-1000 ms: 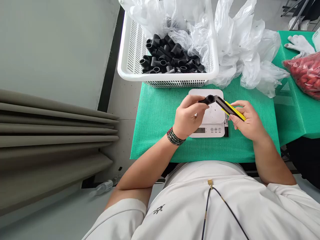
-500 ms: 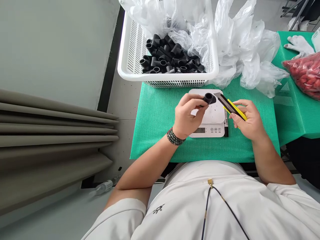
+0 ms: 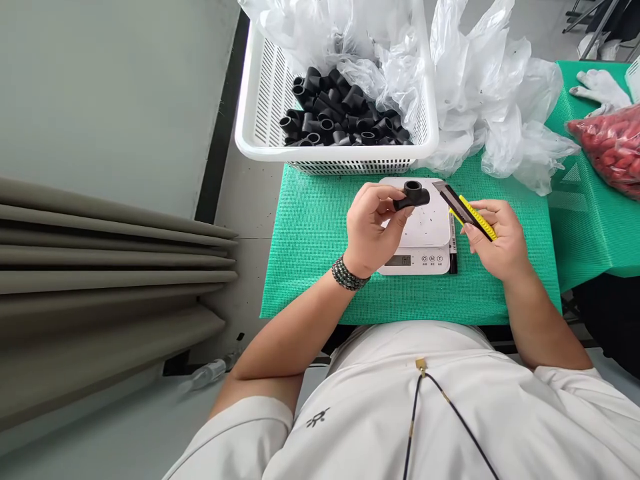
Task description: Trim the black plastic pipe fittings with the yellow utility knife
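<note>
Left hand (image 3: 373,227): thumb and fingers pinch a matte black T-shaped fitting (image 3: 416,196), its round open collar facing upward, over the smooth white scale (image 3: 425,230). Right hand (image 3: 500,240): fingers wrapped around a ridged yellow-and-black utility knife (image 3: 469,213), its flat metal blade near the fitting, just apart. The scale rests on green woven mesh (image 3: 310,260). Beyond it, a slotted white plastic basket (image 3: 335,155) contains similar tubular black pieces (image 3: 345,117).

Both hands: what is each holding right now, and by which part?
The left hand pinches a black tee fitting by its left end. The right hand grips a yellow-and-black utility knife by the rear of its handle.
</note>
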Demonstrator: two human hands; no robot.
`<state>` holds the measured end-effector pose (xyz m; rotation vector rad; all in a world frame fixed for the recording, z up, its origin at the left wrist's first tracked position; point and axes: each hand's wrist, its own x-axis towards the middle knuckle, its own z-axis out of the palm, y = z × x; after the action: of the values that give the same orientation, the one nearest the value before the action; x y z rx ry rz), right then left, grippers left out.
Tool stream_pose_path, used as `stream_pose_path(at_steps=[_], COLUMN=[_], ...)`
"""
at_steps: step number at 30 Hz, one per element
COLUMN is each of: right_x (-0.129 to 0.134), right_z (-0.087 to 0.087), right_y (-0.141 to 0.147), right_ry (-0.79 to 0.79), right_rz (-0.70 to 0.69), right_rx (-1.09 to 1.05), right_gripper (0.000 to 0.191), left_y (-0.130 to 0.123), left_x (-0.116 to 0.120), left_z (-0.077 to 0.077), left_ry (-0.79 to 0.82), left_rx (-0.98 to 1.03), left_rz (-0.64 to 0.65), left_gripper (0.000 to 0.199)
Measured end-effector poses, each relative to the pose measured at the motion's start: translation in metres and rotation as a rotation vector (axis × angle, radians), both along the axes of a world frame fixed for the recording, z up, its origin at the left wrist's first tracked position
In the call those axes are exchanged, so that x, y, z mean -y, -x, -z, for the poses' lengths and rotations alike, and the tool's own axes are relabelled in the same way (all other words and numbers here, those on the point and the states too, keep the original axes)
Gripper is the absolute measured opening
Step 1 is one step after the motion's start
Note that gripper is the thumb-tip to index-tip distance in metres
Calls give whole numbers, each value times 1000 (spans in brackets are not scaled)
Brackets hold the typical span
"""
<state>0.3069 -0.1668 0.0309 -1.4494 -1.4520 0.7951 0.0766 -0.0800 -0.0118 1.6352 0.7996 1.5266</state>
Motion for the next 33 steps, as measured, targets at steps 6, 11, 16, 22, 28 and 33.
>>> stream_pose_path(at_steps=[6,11,16,22,28,33], right_x=[1,2,2,1,2,1], right_z=[0,0,0,1,0,1], right_y=[-1,0,1,1,1,2], right_ry=[26,26,2,32,41,31], right_rz=[-12,-43,22,-50,-34,-20], right_rx=[2,-37,15,-20,-56,-6], right_gripper=[33,33,32,34,37,32], left_y=[0,0,3,5,8,8], left_x=[-1,-1,-4,-6,-8,-8], left_z=[2,-1,-5,-6,-2,-2], left_ry=[13,125,233,290,335,352], left_rx=[33,81,141,159,150,151], left_rz=[26,101,134,163,206,214], left_gripper=[32,40,46,49,51,51])
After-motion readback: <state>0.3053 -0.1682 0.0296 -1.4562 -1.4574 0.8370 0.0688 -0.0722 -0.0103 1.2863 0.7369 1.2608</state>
